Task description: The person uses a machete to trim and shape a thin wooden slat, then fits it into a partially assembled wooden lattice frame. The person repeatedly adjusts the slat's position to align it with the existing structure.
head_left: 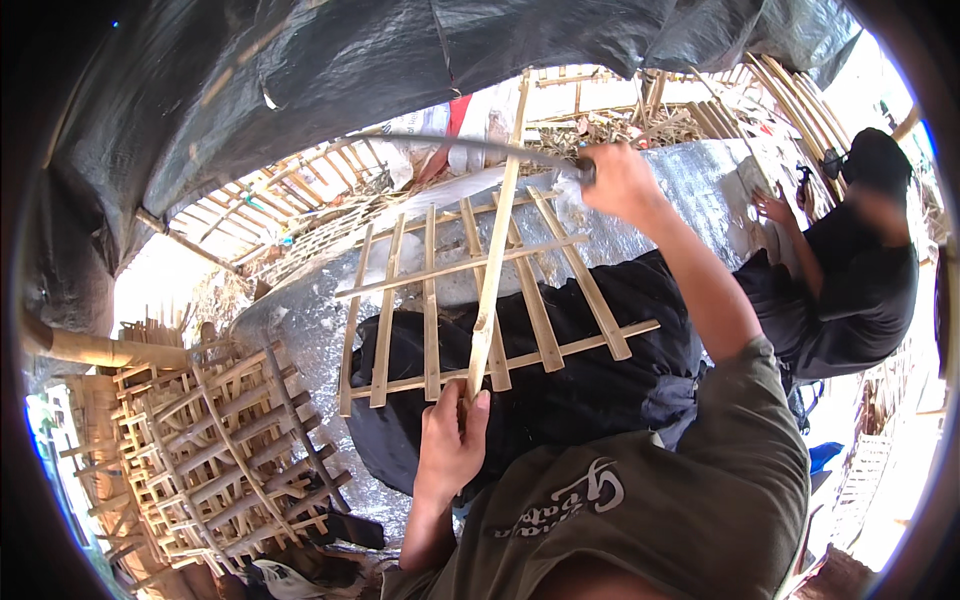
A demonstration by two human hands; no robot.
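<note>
My left hand (450,438) is closed around the lower end of a long bamboo strip (496,250), which slants up and away from me. Raised at the upper right, my right hand (622,184) grips the handle of a machete (475,146). Its long, thin blade points left and crosses the strip near its far end in this view; whether it touches the strip I cannot tell. Beneath the strip, a lattice of bamboo slats (432,318) rests over my legs in black trousers (610,395), with several slats laid across thinner crosspieces.
More bamboo lattices (215,450) are stacked at the lower left. Silvery sheeting (690,215) covers the ground. A person in black (850,270) sits at the right. Dark plastic sheeting (340,60) hangs overhead, and bamboo poles (800,95) lean at the back right.
</note>
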